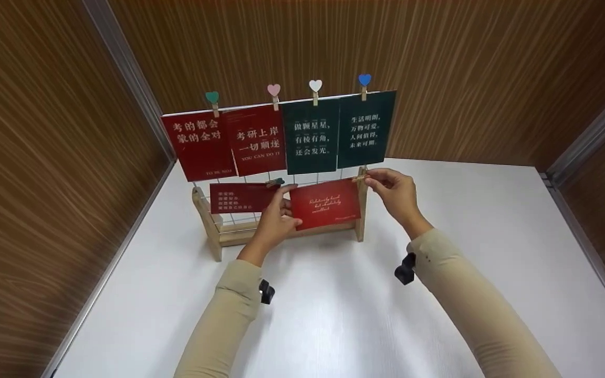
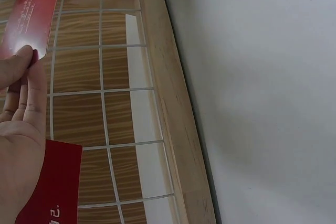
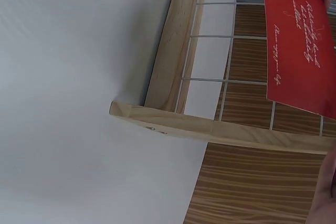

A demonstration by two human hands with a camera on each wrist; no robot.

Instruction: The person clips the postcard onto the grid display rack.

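Note:
My left hand (image 1: 276, 223) pinches the left edge of a bright red card (image 1: 326, 207) with pale script, thumb in front. In the left wrist view the card's lower corner (image 2: 37, 51) is between thumb and fingers. At its upper right corner, my right hand (image 1: 397, 195) pinches a small wooden clothespin (image 1: 359, 179), close to the rack's right post (image 1: 361, 228). Behind the card stands the wire grid (image 2: 102, 90) of the rack. Left of it, a dark red card (image 1: 237, 198) hangs from a green clothespin (image 1: 276, 182), partly hidden by my left hand.
Along the rack's top hang two red cards (image 1: 200, 149) and two dark green cards (image 1: 310, 139), under clothespins with green, pink, white and blue hearts (image 1: 364, 80). The rack's wooden base bar (image 2: 176, 114) rests on a white table (image 1: 323, 315). Wood-grain panels (image 1: 465, 79) enclose the table.

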